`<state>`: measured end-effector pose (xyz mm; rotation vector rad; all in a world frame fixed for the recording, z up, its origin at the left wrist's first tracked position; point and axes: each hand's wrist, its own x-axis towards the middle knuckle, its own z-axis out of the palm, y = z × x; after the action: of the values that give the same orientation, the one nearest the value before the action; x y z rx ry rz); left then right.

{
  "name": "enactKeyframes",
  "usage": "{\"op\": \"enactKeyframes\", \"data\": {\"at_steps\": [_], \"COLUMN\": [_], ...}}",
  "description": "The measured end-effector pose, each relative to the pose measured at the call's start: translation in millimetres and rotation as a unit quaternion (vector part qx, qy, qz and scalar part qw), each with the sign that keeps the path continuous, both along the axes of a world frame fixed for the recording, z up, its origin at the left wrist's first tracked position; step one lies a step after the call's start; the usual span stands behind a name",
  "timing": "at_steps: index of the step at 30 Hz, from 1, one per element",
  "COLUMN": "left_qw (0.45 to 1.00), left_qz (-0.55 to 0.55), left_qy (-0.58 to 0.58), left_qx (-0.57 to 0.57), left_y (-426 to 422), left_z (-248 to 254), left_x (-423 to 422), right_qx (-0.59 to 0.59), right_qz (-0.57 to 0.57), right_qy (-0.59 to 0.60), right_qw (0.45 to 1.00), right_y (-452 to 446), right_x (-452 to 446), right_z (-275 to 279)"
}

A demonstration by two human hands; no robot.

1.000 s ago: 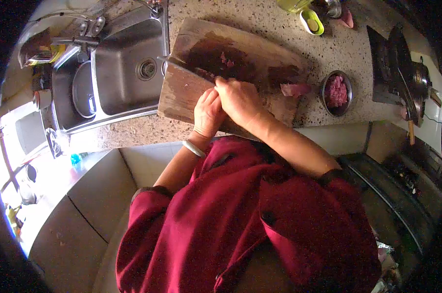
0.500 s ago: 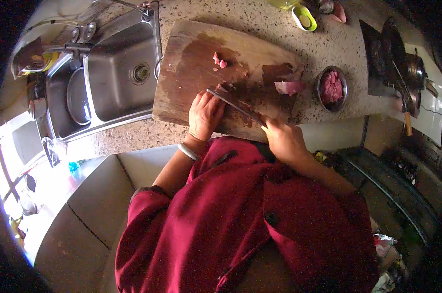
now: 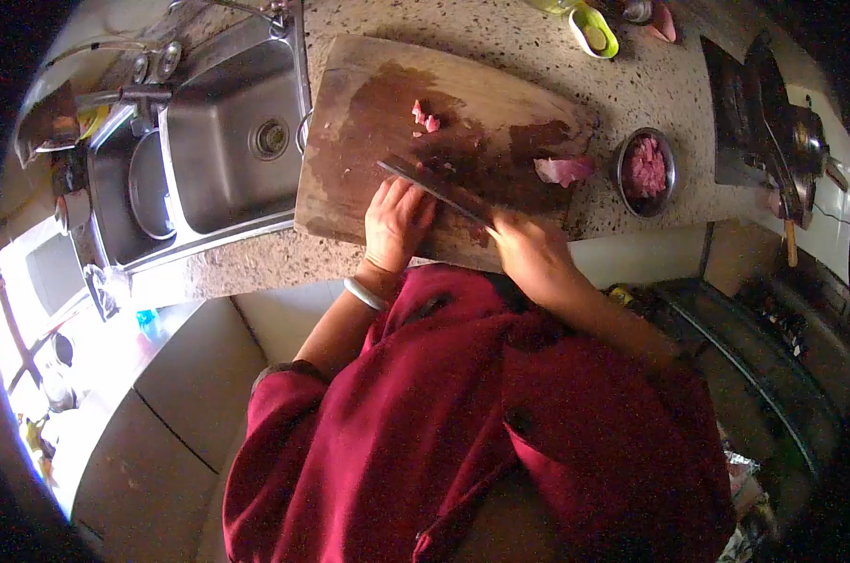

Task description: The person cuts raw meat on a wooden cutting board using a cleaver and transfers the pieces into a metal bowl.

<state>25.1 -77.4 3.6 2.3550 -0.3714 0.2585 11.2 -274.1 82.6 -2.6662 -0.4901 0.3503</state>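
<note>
My right hand [image 3: 530,246] is closed on the handle of a knife [image 3: 436,188], whose blade slants up and left over the wooden cutting board [image 3: 350,103]. My left hand [image 3: 397,223] lies on the board just below the blade, fingers bent and together; what is under its fingertips is hidden. Small pink meat pieces [image 3: 426,116] lie above the blade. A larger meat chunk [image 3: 565,170] rests near the board's right edge. Beside the board stands a metal bowl [image 3: 646,173] with cut meat in it.
A double steel sink [image 3: 228,141] with a faucet [image 3: 129,95] is at the left. At the top right of the speckled counter [image 3: 645,80] sits a green-rimmed dish [image 3: 594,33]. Dark pans [image 3: 772,131] stand at the far right.
My right hand and the knife have moved from beside my left hand to the right, then slightly up and left. The small meat pieces show more separately from the blade.
</note>
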Motion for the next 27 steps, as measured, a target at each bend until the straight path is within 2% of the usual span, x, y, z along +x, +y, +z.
{"op": "enactKeyframes", "data": {"at_steps": [1, 3, 5, 7, 10, 11, 14, 16, 17, 19, 22, 25, 26, 27], "left_qw": [1.0, 1.0, 1.0, 0.999, 0.999, 0.999, 0.998, 0.999, 0.999, 0.999, 0.999, 0.999, 1.0, 1.0], "left_qz": [-0.002, -0.013, -0.01, -0.009, -0.024, -0.007, -0.022, -0.029, -0.033, -0.022, -0.007, 0.0, 0.002, 0.002], "left_qy": [0.016, 0.025, 0.007, 0.028, 0.011, 0.017, 0.012, 0.016, 0.022, 0.04, 0.05, 0.033, 0.024, 0.013], "left_qx": [-0.001, -0.008, -0.028, -0.027, -0.033, -0.044, -0.06, -0.043, -0.026, -0.012, 0.004, -0.006, -0.008, -0.009], "left_y": [0, 1, 3, 3, 5, 4, 5, 6, 6, 4, 1, 0, -1, 0], "left_z": [1, -2, -8, -3, 7, 13, 11, 6, 5, 5, 2, 4, 4, 4], "left_x": [-2, -2, -4, -6, -5, -7, -6, -6, -6, -8, -7, -6, -6, -4], "right_qx": [0.008, 0.095, 0.143, 0.116, 0.127, 0.062, 0.018, -0.008, 0.024, -0.003, -0.011, 0.029, 0.024, 0.028], "right_qz": [-0.013, 0.017, 0.037, 0.037, -0.038, -0.034, -0.076, -0.015, 0.013, 0.01, -0.012, -0.052, 0.007, 0.005], "right_qy": [0.032, -0.019, -0.011, -0.03, -0.063, -0.067, -0.055, 0.01, -0.029, -0.018, 0.039, 0.06, -0.014, -0.016], "right_qw": [0.999, 0.995, 0.989, 0.992, 0.989, 0.995, 0.995, 1.0, 0.999, 1.0, 0.999, 0.996, 1.0, 0.999], "right_y": [16, 52, 76, 78, 47, 33, 15, 4, -6, -12, -12, 14, 23, 23], "right_x": [10, 37, 57, 68, 62, 56, 30, 13, 2, -10, -14, 4, 13, 13], "right_z": [-8, -18, -15, -22, -14, -7, 22, 29, 25, 35, 19, -1, 2, 1]}}
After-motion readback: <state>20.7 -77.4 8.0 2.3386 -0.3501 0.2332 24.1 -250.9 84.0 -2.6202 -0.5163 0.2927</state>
